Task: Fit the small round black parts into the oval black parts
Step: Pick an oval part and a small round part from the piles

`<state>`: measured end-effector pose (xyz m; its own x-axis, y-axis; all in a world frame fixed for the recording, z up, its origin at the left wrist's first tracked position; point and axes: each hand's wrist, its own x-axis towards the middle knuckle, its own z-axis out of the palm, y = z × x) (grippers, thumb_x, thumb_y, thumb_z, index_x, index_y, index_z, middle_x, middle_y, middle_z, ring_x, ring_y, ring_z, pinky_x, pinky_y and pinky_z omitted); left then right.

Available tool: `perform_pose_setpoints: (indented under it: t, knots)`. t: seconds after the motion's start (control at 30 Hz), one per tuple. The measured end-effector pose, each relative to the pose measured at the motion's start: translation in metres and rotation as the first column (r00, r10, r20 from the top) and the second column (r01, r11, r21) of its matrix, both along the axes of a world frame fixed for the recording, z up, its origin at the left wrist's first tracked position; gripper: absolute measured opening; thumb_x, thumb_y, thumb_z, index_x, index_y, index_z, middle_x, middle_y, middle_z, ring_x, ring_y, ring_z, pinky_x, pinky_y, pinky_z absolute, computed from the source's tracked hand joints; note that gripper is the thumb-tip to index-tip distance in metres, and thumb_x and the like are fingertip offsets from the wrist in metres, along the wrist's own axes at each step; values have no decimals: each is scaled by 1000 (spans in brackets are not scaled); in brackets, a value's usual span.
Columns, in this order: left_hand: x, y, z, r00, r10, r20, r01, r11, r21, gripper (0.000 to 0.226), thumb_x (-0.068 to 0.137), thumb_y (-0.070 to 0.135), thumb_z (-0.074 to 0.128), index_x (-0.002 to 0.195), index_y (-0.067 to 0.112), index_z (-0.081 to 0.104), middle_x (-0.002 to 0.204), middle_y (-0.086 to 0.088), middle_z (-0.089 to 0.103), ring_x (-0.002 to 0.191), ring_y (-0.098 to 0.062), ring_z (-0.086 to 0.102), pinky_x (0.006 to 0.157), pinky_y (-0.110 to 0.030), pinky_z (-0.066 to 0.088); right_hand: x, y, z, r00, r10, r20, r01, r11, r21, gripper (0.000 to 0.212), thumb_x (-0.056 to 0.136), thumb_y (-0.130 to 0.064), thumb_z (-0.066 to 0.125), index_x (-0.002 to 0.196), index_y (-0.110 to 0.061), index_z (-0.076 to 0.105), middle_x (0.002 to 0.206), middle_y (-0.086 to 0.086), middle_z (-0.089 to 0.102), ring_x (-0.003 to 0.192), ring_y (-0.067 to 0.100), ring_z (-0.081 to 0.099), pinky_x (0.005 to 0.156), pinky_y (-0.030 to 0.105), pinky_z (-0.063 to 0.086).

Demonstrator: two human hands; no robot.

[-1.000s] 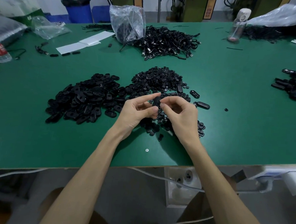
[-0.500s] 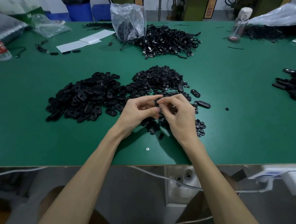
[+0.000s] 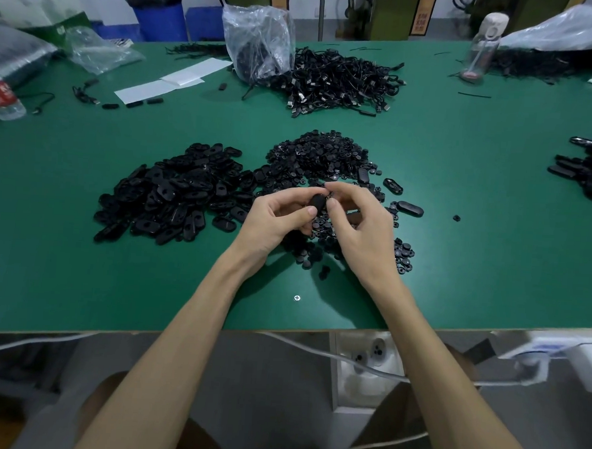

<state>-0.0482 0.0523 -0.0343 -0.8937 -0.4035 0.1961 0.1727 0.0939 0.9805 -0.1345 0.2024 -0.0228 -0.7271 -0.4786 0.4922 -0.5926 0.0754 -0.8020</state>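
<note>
Green table point(image 3: 457, 267) — plain, unpatterned. Black oval parts point(image 3: 172, 194) at left, black round parts point(image 3: 320, 157) in the middle. Far left, a blue bin point(image 3: 161, 18) — white paper sheets point(image 3: 168, 82) nearer.

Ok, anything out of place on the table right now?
A pale screw head sits alone on the table near its front edge; loose or fixed, I cannot tell. One round part lies strayed right of the pile. Nothing looks damaged.

Green table point(image 3: 457, 267); heaps of oval parts point(image 3: 172, 197), round parts point(image 3: 319, 153), cables point(image 3: 343, 79)
</note>
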Motion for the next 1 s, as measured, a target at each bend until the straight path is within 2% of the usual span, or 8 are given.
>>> perform_pose_setpoints:
  t: [0.2,0.37,0.5,0.7,0.8,0.9,1.0]
  knots:
    - [-1,1,-1,1000,-25,6,25,1000,-6,31,96,11,72,125,20,76,99,-11,74,85,-18,61,77,-26,57,-1,0,-1,996,21,84,-18,999,-36,19,97,-11,70,116,-11,72,99,-5,75,90,8,69,84,29,56]
    - [0,1,0,999,-34,3,34,999,-5,31,97,11,71,126,19,75,100,2,77,88,-7,65,76,-24,56,0,1,0,992,41,121,-33,997,-64,21,95,-8,71,116,-10,72,97,-4,75,87,9,69,84,31,58]
    - [0,2,0,999,-33,-3,33,999,5,30,98,10,69,127,18,74,111,-1,78,92,-8,67,77,-23,56,2,2,1,991,55,124,-46,997,-69,21,95,-7,71,115,-12,72,95,-5,74,87,9,69,84,35,58]
    - [-1,-1,-2,999,-42,7,42,999,21,32,99,4,66,130,9,71,113,-9,77,92,-15,69,78,-25,58,1,3,2,988,76,134,-67,995,-73,21,93,-5,72,113,-11,72,95,-2,75,87,14,70,84,41,58]
    - [-2,0,-3,1000,-26,11,26,1000,5,32,99,-5,61,130,2,70,114,-9,75,94,-16,70,82,-27,58,3,3,1,992,93,86,-90,995,-46,23,90,-1,73,110,-12,72,90,-3,74,83,12,69,80,39,57]
    - [-3,2,-3,1000,-2,0,2,1000,0,32,98,-13,56,125,-4,70,117,-16,74,97,-24,72,88,-34,61,3,1,-1,993,116,23,-115,993,-15,27,87,4,71,108,-12,72,87,-3,72,81,13,67,77,34,57]
    - [-2,5,-1,1000,21,-3,-21,1000,-20,33,97,-16,54,124,-6,70,114,-19,73,92,-21,73,85,-30,61,3,0,-2,992,124,15,-124,992,-10,28,86,5,70,108,-12,72,85,-2,71,78,12,66,75,32,57]
